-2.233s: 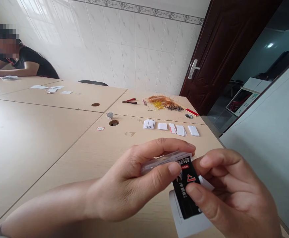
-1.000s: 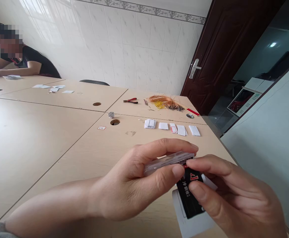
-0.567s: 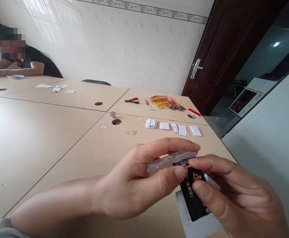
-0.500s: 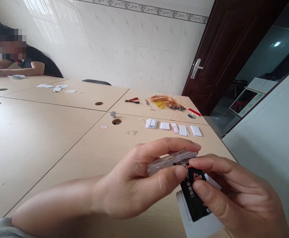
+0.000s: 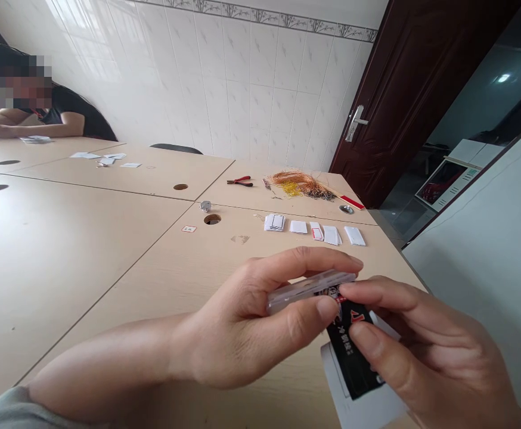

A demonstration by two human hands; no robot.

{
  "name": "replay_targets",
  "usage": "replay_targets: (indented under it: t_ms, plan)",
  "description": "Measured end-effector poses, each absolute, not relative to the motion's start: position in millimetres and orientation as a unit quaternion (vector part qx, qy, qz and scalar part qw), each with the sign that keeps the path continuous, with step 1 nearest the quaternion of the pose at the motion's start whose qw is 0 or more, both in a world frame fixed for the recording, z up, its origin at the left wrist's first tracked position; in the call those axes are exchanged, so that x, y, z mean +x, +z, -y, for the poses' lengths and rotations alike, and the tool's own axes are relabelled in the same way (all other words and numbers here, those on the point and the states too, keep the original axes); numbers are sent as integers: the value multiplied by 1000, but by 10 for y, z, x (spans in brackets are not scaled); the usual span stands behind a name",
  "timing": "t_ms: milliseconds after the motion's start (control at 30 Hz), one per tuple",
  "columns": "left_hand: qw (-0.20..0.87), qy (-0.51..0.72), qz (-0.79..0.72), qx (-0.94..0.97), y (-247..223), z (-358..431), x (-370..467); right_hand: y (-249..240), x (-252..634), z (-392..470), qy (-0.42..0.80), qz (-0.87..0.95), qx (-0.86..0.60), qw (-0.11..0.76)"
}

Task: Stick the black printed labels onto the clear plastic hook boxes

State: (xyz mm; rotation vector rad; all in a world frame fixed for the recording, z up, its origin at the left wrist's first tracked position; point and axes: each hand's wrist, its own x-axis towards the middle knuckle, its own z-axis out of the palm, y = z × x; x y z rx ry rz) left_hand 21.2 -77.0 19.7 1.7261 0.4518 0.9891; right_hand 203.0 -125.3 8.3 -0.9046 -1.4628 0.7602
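Observation:
My left hand (image 5: 264, 322) is closed round a clear plastic case (image 5: 287, 294), its thumb pressing near the case's lower edge. A black printed card (image 5: 354, 363) with red and white lettering reaches from the case's open side down to the right. Fingers and thumb of my right hand (image 5: 430, 345) pinch this card. Behind it a white sheet of paper (image 5: 345, 411) with a black line hangs lower; my right hand partly covers it, and I cannot tell what supports it.
Several stacks of white cards (image 5: 275, 223) lie in a row beyond my hands. Farther back are red-handled pliers (image 5: 241, 180) and a bundle of copper-coloured wire (image 5: 300, 182). A round hole (image 5: 213, 220) pierces the table. Another person (image 5: 64, 116) sits at the far left.
Both hands keep nearly the same hold on the case and the card. The whole view has shifted slightly.

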Motion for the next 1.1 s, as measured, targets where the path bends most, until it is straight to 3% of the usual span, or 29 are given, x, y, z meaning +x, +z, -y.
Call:
replay_targets:
  t_ms: [600,1100]
  plan:
    - [566,402,-178,698,196,762,220,111,2015,1279,245,644,-413,596]
    - [509,416,-199,727,215,759,202,133,2043,1276,256,651,-419,579]
